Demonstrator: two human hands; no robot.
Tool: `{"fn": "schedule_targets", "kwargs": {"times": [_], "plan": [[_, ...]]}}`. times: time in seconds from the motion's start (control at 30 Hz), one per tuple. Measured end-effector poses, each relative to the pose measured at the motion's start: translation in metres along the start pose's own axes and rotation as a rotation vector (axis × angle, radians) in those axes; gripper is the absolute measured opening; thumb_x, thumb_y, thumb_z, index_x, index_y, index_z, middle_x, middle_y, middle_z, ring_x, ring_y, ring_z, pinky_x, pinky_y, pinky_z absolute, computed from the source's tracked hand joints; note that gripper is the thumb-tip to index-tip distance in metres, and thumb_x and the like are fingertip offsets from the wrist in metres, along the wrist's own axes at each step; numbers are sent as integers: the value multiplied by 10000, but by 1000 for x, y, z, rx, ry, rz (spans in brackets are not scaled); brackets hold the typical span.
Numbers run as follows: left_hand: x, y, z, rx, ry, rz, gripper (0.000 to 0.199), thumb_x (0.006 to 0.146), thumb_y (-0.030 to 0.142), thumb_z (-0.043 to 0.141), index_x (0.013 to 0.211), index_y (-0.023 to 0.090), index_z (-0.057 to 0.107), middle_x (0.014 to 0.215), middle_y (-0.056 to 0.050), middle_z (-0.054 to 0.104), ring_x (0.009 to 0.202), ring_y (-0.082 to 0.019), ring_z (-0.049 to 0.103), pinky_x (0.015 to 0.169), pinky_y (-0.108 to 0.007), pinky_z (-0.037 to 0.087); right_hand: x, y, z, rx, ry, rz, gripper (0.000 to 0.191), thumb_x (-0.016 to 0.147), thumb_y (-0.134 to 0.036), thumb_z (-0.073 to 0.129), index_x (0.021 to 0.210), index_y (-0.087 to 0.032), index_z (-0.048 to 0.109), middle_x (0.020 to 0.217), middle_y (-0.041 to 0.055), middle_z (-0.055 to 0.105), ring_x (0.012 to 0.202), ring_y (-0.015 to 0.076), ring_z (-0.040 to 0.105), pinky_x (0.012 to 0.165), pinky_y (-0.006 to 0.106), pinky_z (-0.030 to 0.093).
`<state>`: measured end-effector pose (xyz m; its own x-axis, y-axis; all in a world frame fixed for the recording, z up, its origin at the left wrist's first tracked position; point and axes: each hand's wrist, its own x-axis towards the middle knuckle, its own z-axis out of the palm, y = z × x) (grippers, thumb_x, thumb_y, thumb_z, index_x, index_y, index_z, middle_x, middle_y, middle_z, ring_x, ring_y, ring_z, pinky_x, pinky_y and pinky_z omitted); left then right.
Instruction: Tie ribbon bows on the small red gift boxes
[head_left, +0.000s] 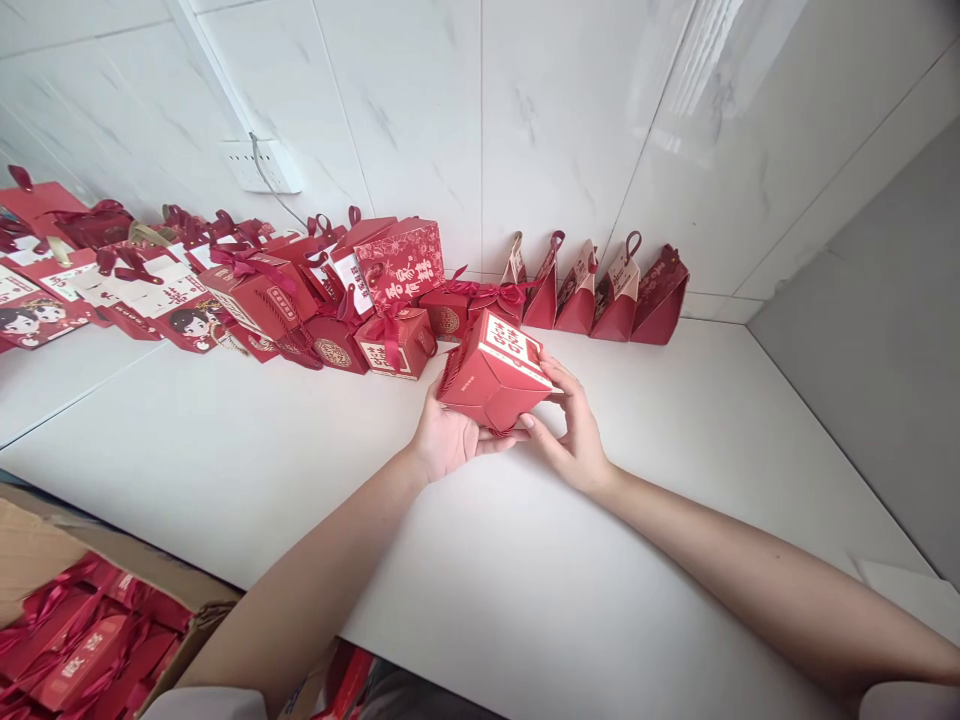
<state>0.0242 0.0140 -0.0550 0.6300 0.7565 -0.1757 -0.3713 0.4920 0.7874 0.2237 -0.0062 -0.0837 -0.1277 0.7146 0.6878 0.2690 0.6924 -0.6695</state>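
Note:
A red gift box (491,385) with a cream panel of red characters is tilted between my two hands, above the white table. My left hand (450,435) is closed around its left side and underside, palm upward. On the right, my right hand (571,425) grips the box's right edge, its thumb near the lower corner. Twisted red cord shows along the box's left side and beneath it. Just behind stand small red gift boxes with ribbon bows, among them a box (397,345) with a cream front.
Several slanted red boxes with loops, including an end box (661,298), line the tiled wall. More red and white boxes (161,285) crowd the table's left. At lower left, a cardboard carton (214,615) holds red ribboned boxes. A cable hangs from the wall socket (261,167).

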Motion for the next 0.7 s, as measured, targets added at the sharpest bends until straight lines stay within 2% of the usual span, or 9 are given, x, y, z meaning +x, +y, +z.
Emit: {"fn": "schedule_targets", "kwargs": {"times": [0.13,0.2,0.3,0.5,0.7], "plan": [[2,-2,-5,-81,-69,-144,912,867,774,194,1389,93,507,1279,-187,656,1076,-332,683,852,-364,529,1,2,-2,-35,-16,22,639,947,-320,572,1515,-349,279,1581,83,313,1409,296,368,1036,520,485],[3,-3,-8,-96,-93,-173,962,848,799,184,1387,68,502,1271,-205,657,1072,-334,686,842,-352,528,2,3,-2,-41,-21,40,629,958,-324,551,1521,-347,272,1572,89,321,1343,284,433,1011,511,500],[3,-2,-11,-90,-96,-173,995,838,816,159,1393,61,492,1264,-218,658,1080,-344,683,858,-369,523,4,3,-3,-40,-24,59,605,971,-334,517,1522,-339,268,1558,96,335,1294,274,465,984,503,516],[3,-2,-12,-63,-63,-171,972,839,816,167,1330,69,548,1200,-210,695,1054,-348,693,876,-397,509,4,3,-4,9,-36,80,637,948,-371,555,1512,-320,263,1566,102,313,1329,289,428,998,508,506],[2,-3,-6,-5,-62,-141,863,894,749,242,1381,91,516,1256,-213,666,1120,-341,664,967,-422,462,5,6,-3,62,31,162,617,949,-415,554,1483,-316,261,1542,105,328,1351,268,410,1034,467,477]]}}
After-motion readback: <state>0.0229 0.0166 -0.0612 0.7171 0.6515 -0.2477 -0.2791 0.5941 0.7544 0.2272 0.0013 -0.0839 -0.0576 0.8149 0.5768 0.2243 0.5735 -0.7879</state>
